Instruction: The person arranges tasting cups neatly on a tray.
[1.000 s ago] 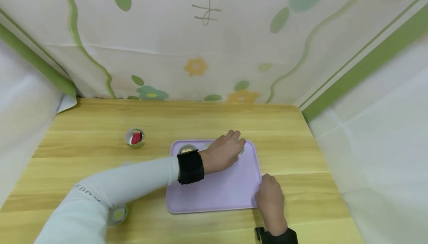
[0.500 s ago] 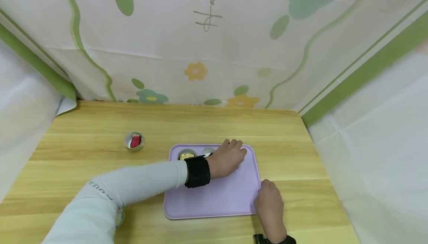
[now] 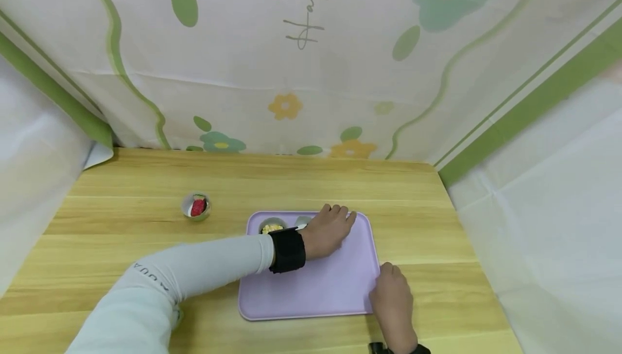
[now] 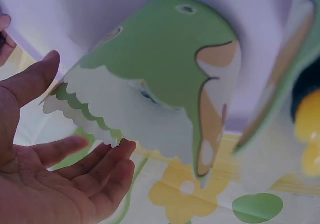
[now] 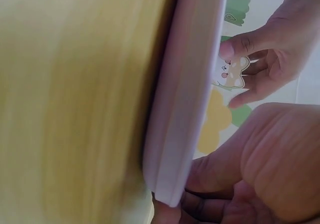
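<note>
Left hand: over the upper part of the tray in the head view; fingers wide, thumb well apart from the rest, near the scalloped rim of a green cup. Whether they touch it, I cannot tell.
Right hand: fingers narrow, pinching the tray's edge at its lower right. The right wrist view shows a fingertip under that edge, hidden in the head view.
Green cup: on the tray, in the middle of the left wrist view. The right wrist view adds its printed animal face, upper right of that frame; the head view leaves it mostly behind the left hand.
Second cup: right edge of the left wrist view, with dark and yellow contents.
Tray: purple, lower middle of the head view.
Cup of yellow bits: upper left corner of the tray in the head view, just beside the black wristband.
Cup with a red piece: left of the tray, on the worktop; only the head view shows it.
Flowered cloth: fills the top of the head view.
</note>
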`<state>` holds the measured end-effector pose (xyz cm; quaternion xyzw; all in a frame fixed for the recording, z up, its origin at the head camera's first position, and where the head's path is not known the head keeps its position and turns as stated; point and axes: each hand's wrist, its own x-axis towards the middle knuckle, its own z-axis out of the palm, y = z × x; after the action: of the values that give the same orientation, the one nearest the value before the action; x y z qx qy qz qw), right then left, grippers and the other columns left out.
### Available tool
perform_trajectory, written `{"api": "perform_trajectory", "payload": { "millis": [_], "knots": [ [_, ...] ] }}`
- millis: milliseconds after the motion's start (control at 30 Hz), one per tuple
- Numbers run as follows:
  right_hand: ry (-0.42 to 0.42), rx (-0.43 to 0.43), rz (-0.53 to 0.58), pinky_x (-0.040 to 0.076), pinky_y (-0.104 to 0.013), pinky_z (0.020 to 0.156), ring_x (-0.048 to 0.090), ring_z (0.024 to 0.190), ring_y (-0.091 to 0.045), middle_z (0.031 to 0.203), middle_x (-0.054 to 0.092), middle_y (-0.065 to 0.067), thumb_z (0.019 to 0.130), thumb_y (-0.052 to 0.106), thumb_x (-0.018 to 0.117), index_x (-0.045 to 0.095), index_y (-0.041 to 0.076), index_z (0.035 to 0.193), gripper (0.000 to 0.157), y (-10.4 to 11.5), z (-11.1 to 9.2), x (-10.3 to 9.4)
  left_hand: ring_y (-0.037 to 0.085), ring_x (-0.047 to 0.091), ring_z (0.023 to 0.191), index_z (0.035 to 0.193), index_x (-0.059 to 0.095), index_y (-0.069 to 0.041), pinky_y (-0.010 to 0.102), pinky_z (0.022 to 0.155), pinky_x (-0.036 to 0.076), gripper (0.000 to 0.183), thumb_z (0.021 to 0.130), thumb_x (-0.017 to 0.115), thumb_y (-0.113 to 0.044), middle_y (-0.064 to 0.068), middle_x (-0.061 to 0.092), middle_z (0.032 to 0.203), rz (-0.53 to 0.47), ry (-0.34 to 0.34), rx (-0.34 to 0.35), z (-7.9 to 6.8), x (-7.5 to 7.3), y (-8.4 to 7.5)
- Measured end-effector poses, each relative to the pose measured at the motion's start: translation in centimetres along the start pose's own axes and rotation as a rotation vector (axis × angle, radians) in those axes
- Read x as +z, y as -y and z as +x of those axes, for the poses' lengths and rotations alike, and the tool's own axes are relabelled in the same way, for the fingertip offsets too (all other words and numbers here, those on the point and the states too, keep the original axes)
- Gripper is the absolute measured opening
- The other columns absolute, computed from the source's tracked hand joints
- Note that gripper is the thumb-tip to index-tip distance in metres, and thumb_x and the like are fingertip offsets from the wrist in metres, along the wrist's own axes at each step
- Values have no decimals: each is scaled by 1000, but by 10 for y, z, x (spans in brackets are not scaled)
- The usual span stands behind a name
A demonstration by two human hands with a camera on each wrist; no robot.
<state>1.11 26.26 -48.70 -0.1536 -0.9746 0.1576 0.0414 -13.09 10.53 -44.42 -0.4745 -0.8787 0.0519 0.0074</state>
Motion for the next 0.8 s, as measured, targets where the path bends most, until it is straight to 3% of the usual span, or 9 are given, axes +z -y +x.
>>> {"api": "perform_trajectory", "payload": {
  "millis": [67, 167, 300, 400, 467, 600, 800],
  "knots": [
    [16, -1, -1, 52, -47, 54, 57, 65, -31, 77, 57, -19, 78, -11, 63, 59, -10, 90, 13, -1, 2, 1, 25, 57, 129, 154, 43, -6, 38, 105, 47, 74, 95, 73, -38, 12, 58, 137, -45, 10, -20, -1, 1, 0],
    [48, 0, -2, 52, -47, 54, 57, 65, -32, 78, 57, -20, 78, -10, 63, 59, -11, 91, 13, -3, 3, 1, 27, 53, 133, 158, 35, -6, 40, 109, 45, 83, 94, 73, -44, 13, 54, 141, -113, -11, -49, -4, -3, 0],
    [63, 13, 0, 53, -48, 55, 58, 67, -32, 79, 58, -21, 81, -9, 62, 60, -13, 94, 14, -10, 7, -4, 27, 52, 135, 159, 35, -7, 42, 110, 45, 80, 98, 64, -50, 14, 53, 142, -146, -66, -102, -10, -24, 7],
    [64, 22, 1, 53, -48, 56, 58, 67, -33, 80, 58, -22, 82, -8, 62, 60, -14, 96, 15, -14, 13, -9, 29, 49, 139, 159, 33, -6, 46, 113, 43, 76, 102, 58, -49, 16, 50, 146, -206, -84, -165, -22, -42, 21],
    [74, 22, 4, 52, -48, 55, 58, 67, -33, 80, 58, -23, 82, -8, 62, 59, -15, 96, 15, -16, 17, -11, 31, 45, 143, 160, 32, -6, 49, 116, 39, 74, 103, 57, -46, 18, 47, 151, -284, -95, -222, -35, -51, 34],
    [109, 38, 8, 53, -49, 58, 59, 68, -33, 82, 59, -24, 85, -6, 61, 60, -16, 97, 16, -18, 17, -15, 35, 40, 146, 160, 31, -4, 56, 119, 33, 72, 104, 58, -39, 22, 42, 156, -411, -142, -331, -71, -54, 59],
    [118, 46, 13, 53, -51, 59, 61, 69, -37, 84, 61, -27, 85, -6, 61, 60, -16, 98, 17, -20, 17, -20, 44, 38, 145, 157, 33, 2, 64, 117, 29, 65, 106, 56, -31, 29, 40, 153, -508, -203, -506, -129, -40, 96]
  ]
}}
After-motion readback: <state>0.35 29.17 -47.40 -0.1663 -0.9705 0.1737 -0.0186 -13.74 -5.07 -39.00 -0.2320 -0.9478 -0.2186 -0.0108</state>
